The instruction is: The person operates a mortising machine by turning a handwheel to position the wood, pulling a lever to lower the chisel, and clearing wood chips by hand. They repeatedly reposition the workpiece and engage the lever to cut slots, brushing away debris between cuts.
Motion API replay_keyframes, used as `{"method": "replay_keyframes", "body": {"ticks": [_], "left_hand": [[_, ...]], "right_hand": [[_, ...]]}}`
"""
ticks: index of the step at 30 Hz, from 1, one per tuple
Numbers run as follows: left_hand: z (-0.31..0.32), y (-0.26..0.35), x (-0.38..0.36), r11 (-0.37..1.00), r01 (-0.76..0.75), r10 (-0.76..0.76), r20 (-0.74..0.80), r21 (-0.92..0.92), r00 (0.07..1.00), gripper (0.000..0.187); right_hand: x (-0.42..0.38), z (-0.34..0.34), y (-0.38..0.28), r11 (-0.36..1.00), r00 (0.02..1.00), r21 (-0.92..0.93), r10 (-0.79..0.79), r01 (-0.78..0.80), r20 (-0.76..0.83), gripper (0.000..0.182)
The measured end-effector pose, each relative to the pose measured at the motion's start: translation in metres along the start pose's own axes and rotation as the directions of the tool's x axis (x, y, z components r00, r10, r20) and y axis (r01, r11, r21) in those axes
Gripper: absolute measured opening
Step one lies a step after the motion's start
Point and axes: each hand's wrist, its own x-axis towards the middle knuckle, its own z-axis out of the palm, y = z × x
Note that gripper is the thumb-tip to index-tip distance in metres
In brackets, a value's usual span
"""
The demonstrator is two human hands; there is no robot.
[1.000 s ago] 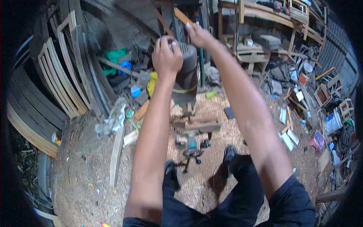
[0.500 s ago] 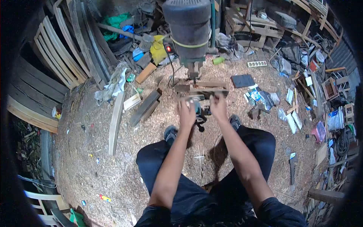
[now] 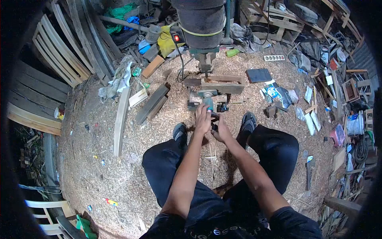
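Observation:
A drill press with a large dark motor housing (image 3: 202, 28) stands in front of me, its bit pointing down at a wooden workpiece (image 3: 225, 84) that lies across the vise. Below it is the green vise (image 3: 207, 100) with a dark handwheel (image 3: 215, 118) on my side. My left hand (image 3: 203, 118) is closed on the vise's near end, beside the wheel. My right hand (image 3: 221, 128) is closed round the handwheel's handle from the right. Neither hand touches the workpiece.
Dark wood blocks (image 3: 153, 104) and a long pale board (image 3: 121, 121) lie on the shavings-covered floor at left. A black block (image 3: 258, 75) lies at right. A lit red switch (image 3: 176, 38) hangs by the motor. My feet flank the vise.
Both hands have left the workpiece and moved down to the vise's near end and handwheel. The workpiece now shows uncovered, and my right foot appears farther out from under the arm.

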Motion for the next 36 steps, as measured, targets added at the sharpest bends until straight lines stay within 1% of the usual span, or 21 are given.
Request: {"method": "replay_keyframes", "body": {"ticks": [1, 2, 5, 6, 9, 12, 15, 18, 21, 24, 27, 29, 31, 32, 35, 36], "left_hand": [[0.001, 0.001, -0.001, 1.000, 0.004, -0.004, 0.004, 0.000, 1.000, 0.040], [0.001, 0.002, 0.000, 1.000, 0.005, -0.005, 0.006, 0.001, 1.000, 0.039], [0.000, 0.002, 0.002, 1.000, -0.002, 0.002, -0.001, -0.013, 1.000, 0.038], [0.001, 0.003, 0.000, 1.000, -0.004, 0.004, -0.002, -0.023, 1.000, 0.037], [0.001, 0.005, 0.000, 1.000, -0.001, 0.001, -0.002, 0.004, 1.000, 0.039], [0.000, 0.006, -0.001, 1.000, 0.027, -0.027, 0.021, -0.011, 0.999, 0.036], [-0.001, 0.006, -0.002, 1.000, 0.016, -0.016, 0.021, -0.024, 1.000, 0.036], [0.000, 0.004, -0.002, 0.999, -0.007, 0.007, 0.004, -0.033, 1.000, 0.035], [-0.002, 0.003, -0.003, 0.999, -0.014, 0.014, 0.016, -0.048, 1.000, 0.035], [-0.003, 0.002, -0.004, 0.999, -0.004, 0.005, 0.026, -0.053, 1.000, 0.034], [-0.001, -0.001, -0.004, 0.997, -0.011, 0.013, 0.027, -0.070, 1.000, 0.035], [-0.001, -0.003, -0.003, 0.994, -0.021, 0.024, 0.026, -0.108, 0.999, 0.034], [-0.002, -0.004, -0.007, 0.992, -0.034, 0.038, 0.037, -0.119, 0.999, 0.034], [-0.001, -0.004, -0.008, 0.994, -0.032, 0.036, 0.036, -0.105, 0.999, 0.034], [-0.003, -0.001, -0.007, 0.987, 0.021, -0.012, 0.057, -0.161, 0.998, 0.034], [-0.001, -0.002, -0.008, 0.989, 0.006, 0.000, 0.044, -0.147, 0.999, 0.034]], "right_hand": [[-0.002, -0.001, -0.006, 0.995, 0.998, -0.093, -0.045, 0.041, -0.041, 0.092], [-0.004, 0.000, -0.012, 0.996, 0.991, -0.029, -0.092, 0.089, -0.094, 0.085], [-0.004, 0.005, -0.007, 1.000, 0.990, -0.007, -0.015, 0.014, -0.139, 0.081], [-0.005, 0.006, -0.006, 0.996, 0.977, -0.026, -0.084, 0.080, -0.195, 0.079], [-0.003, 0.005, -0.004, 1.000, 0.988, 0.000, -0.003, 0.003, -0.152, 0.074], [0.004, 0.005, -0.007, 0.997, 0.986, -0.019, 0.070, -0.074, -0.151, 0.070], [0.004, -0.005, -0.017, 0.985, 0.981, -0.046, 0.163, -0.168, -0.102, 0.066], [0.009, 0.001, -0.007, 0.992, 0.982, -0.034, 0.119, -0.125, -0.145, 0.060], [0.013, 0.005, 0.005, 0.999, 0.973, -0.009, 0.041, -0.044, -0.228, 0.057], [0.014, 0.003, 0.013, 0.985, 0.985, 0.158, 0.091, -0.068, -0.146, 0.053], [0.011, -0.001, 0.010, 0.985, 0.974, 0.091, 0.159, -0.146, -0.162, 0.050], [0.017, 0.004, 0.042, 0.985, 0.980, 0.145, 0.121, -0.098, -0.159, 0.050], [0.016, 0.003, 0.044, 0.983, 0.989, 0.178, 0.073, -0.048, -0.132, 0.051], [0.015, 0.003, 0.046, 0.968, 0.987, 0.234, 0.115, -0.086, -0.114, 0.052], [0.011, 0.004, 0.045, 0.954, 0.989, 0.288, 0.115, -0.084, -0.090, 0.054], [0.005, -0.001, 0.034, 0.971, 0.994, 0.231, 0.074, -0.054, -0.080, 0.057]]}}
